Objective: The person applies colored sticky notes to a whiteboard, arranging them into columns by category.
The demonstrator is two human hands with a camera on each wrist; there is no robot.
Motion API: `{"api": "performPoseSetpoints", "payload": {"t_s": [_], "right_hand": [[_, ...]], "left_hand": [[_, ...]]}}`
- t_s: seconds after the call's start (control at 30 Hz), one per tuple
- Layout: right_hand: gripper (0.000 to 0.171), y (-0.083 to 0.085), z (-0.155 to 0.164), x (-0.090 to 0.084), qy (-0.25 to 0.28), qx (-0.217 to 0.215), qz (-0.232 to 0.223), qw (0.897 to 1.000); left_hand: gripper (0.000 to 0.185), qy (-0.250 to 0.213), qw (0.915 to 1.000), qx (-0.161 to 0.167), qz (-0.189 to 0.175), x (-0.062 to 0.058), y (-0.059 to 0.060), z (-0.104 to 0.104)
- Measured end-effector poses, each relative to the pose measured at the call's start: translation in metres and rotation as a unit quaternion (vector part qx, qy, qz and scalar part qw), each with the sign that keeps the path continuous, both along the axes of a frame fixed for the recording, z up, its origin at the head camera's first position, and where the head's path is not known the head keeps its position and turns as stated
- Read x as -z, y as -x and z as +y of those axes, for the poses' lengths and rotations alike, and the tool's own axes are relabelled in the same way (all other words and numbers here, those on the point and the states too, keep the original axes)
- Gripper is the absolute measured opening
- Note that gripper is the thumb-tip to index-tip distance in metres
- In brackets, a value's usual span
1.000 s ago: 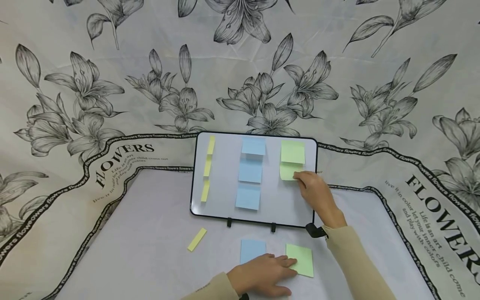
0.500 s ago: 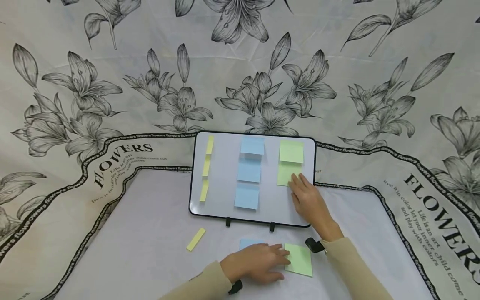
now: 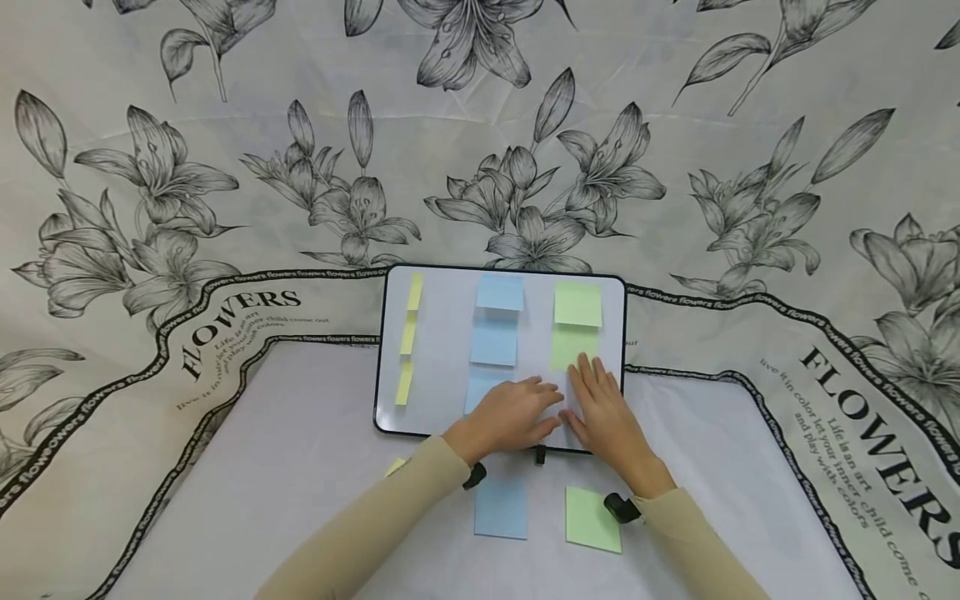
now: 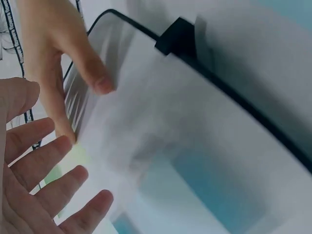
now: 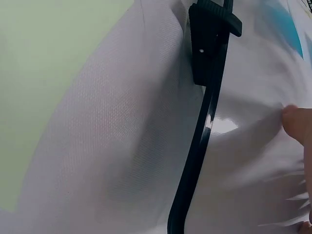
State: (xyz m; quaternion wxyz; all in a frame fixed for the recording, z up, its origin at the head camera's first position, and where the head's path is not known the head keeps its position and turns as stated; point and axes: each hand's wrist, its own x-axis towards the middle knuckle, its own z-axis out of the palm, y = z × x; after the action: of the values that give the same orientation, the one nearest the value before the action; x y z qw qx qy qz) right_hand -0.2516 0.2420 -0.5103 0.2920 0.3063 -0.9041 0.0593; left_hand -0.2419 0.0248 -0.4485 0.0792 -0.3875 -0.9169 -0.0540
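A small whiteboard (image 3: 442, 400) with a black frame bears three columns of sticky notes. My right hand (image 3: 606, 417) has its fingers extended, the fingertips at the lower edge of the second green sticky note (image 3: 574, 343). Above that note is another green sticky note (image 3: 577, 303). My left hand (image 3: 510, 414), fingers spread and holding nothing, is over the board's lower middle and partly hides the lowest blue sticky note (image 3: 480, 390). In the left wrist view my left hand (image 4: 48, 180) looks apart from the board, near my right hand (image 4: 58, 58).
On the table (image 3: 315, 450) in front of the board lie a blue sticky note pad (image 3: 500, 510) and a green sticky note pad (image 3: 588, 521). A yellow strip (image 3: 394, 467) is mostly behind my left sleeve. Black clips (image 3: 540, 455) support the board's bottom edge. Flowered cloth (image 3: 480, 167) hangs behind.
My left hand has risen from the table by the note pads to the board. My right hand has gone from pinching the second green note's edge to lying with fingers straight, slightly lower.
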Motion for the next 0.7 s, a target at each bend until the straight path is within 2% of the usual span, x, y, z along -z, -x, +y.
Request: {"api": "performPoseSetpoints", "payload": {"t_s": [0.1, 0.4, 0.7], "right_hand": [[0.089, -0.002, 0.002, 0.001, -0.003, 0.002, -0.009, 1.0], [0.113, -0.005, 0.004, 0.007, 0.007, -0.001, -0.012, 1.0], [0.109, -0.004, 0.001, 0.01, 0.024, -0.011, -0.034, 0.999]], "left_hand": [[0.043, -0.003, 0.9998, 0.003, 0.02, -0.006, 0.013, 0.009], [0.046, -0.004, 0.9999, 0.001, 0.017, -0.029, 0.044, 0.041], [0.052, 0.025, 0.9997, 0.0, -0.001, -0.029, 0.057, 0.063]]}}
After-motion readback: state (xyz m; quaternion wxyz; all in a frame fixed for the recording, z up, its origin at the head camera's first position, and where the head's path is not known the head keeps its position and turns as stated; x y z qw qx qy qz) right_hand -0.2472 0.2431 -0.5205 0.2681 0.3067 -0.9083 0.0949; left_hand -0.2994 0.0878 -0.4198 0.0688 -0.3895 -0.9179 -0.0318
